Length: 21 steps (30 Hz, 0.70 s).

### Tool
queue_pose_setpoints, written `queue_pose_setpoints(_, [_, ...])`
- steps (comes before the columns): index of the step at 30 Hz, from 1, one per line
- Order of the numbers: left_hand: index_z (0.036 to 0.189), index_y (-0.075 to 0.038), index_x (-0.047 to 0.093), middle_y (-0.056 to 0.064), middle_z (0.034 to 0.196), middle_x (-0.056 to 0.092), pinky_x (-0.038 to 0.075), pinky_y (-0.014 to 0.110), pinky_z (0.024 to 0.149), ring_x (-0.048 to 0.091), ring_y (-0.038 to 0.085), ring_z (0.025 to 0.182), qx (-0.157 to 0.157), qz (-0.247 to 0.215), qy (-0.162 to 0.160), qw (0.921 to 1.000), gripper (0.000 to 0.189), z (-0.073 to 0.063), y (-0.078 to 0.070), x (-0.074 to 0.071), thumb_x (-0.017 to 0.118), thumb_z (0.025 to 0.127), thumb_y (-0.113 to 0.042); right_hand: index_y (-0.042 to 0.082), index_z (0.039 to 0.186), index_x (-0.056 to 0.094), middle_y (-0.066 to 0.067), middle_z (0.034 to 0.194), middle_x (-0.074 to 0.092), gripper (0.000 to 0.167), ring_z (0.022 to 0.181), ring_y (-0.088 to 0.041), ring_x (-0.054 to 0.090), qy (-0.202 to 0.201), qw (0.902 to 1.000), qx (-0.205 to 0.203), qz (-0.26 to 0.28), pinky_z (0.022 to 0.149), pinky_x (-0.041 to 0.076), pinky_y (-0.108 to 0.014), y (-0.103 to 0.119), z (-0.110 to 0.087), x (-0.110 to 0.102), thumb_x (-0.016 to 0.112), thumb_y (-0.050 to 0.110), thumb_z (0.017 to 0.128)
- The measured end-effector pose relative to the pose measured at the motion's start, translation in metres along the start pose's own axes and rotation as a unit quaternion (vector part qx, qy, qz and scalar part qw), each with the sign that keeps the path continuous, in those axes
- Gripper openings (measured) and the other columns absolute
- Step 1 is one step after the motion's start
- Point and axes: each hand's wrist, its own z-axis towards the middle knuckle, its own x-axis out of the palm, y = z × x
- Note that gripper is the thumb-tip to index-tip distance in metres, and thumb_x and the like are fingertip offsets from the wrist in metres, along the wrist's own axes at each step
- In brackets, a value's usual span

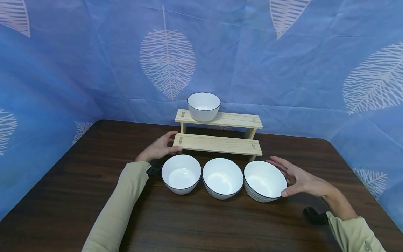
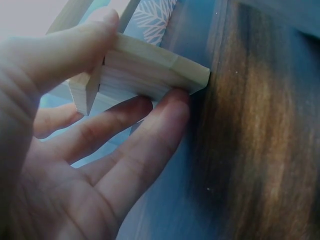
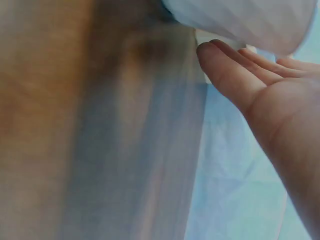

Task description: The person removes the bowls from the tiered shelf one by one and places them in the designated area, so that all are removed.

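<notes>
My left hand (image 1: 160,145) holds the left end of the lower wooden shelf (image 1: 217,144), thumb at the front edge and fingers toward the back. In the left wrist view the thumb (image 2: 75,47) lies along the wood while two fingertips touch the end panel (image 2: 145,75). My right hand (image 1: 303,178) is spread around the right side of the right-hand white bowl (image 1: 264,178), thumb near its front rim and fingers partly hidden behind it. The right wrist view has that bowl's patterned side (image 3: 245,20) just above the straight thumb (image 3: 225,70).
A middle bowl (image 1: 223,176) and a left bowl (image 1: 181,173) stand in a row with the right-hand one, before the shelf. One more bowl (image 1: 204,106) sits on the upper wooden shelf (image 1: 233,120). Behind the dark table (image 1: 201,227) hangs a blue leaf-patterned cloth (image 1: 220,52).
</notes>
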Motion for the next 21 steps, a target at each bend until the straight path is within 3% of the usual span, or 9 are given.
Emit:
queue_pose_setpoints(4, [0.158, 0.003, 0.021, 0.030, 0.126, 0.059, 0.057, 0.044, 0.086, 0.071, 0.030, 0.092, 0.001, -0.002, 0.001, 1.0000, 0.079, 0.001, 0.001, 0.000, 0.070, 0.098, -0.013, 0.015, 0.163, 0.013, 0.018, 0.156, 0.035, 0.093, 0.138, 0.002, 0.039, 0.022, 0.9990, -0.031, 0.022, 0.101, 0.046, -0.023, 0.006, 0.007, -0.013, 0.068, -0.005, 0.092])
queue_pose_setpoints(8, [0.158, 0.002, 0.021, 0.030, 0.125, 0.059, 0.058, 0.044, 0.086, 0.071, 0.030, 0.091, 0.001, -0.005, 0.001, 1.0000, 0.079, 0.000, 0.001, -0.001, 0.070, 0.098, -0.012, 0.020, 0.162, 0.016, 0.017, 0.155, 0.036, 0.089, 0.138, -0.001, 0.041, 0.028, 0.9975, -0.063, 0.016, 0.106, 0.040, -0.019, 0.012, 0.016, -0.021, 0.063, -0.012, 0.093])
queue_pose_setpoints(12, [0.157, 0.002, 0.022, 0.029, 0.122, 0.061, 0.058, 0.043, 0.085, 0.070, 0.029, 0.089, -0.001, -0.006, 0.001, 1.0000, 0.078, 0.001, 0.000, 0.000, 0.070, 0.098, -0.012, 0.011, 0.162, 0.012, 0.017, 0.154, 0.037, 0.090, 0.138, 0.000, 0.041, 0.019, 0.9976, -0.066, -0.004, 0.107, 0.040, -0.019, 0.018, 0.025, -0.025, 0.064, -0.012, 0.092])
queue_pose_setpoints(19, [0.157, 0.001, 0.023, 0.030, 0.125, 0.060, 0.058, 0.043, 0.086, 0.070, 0.030, 0.092, -0.002, -0.012, 0.001, 0.9999, 0.078, 0.002, 0.001, 0.000, 0.071, 0.097, -0.011, -0.011, 0.156, -0.002, 0.016, 0.147, 0.037, 0.096, 0.133, 0.002, 0.044, -0.009, 0.9992, -0.026, -0.029, 0.105, 0.043, -0.021, 0.030, 0.039, -0.026, 0.067, -0.009, 0.090])
queue_pose_setpoints(21, [0.157, 0.002, 0.023, 0.030, 0.126, 0.059, 0.058, 0.044, 0.087, 0.070, 0.031, 0.093, 0.000, -0.016, 0.004, 0.9999, 0.077, 0.002, 0.001, -0.001, 0.071, 0.097, -0.010, -0.012, 0.156, -0.004, 0.004, 0.153, 0.035, 0.095, 0.133, 0.002, 0.044, -0.012, 0.9993, -0.019, -0.030, 0.106, 0.042, -0.023, 0.035, 0.043, -0.026, 0.066, -0.009, 0.091])
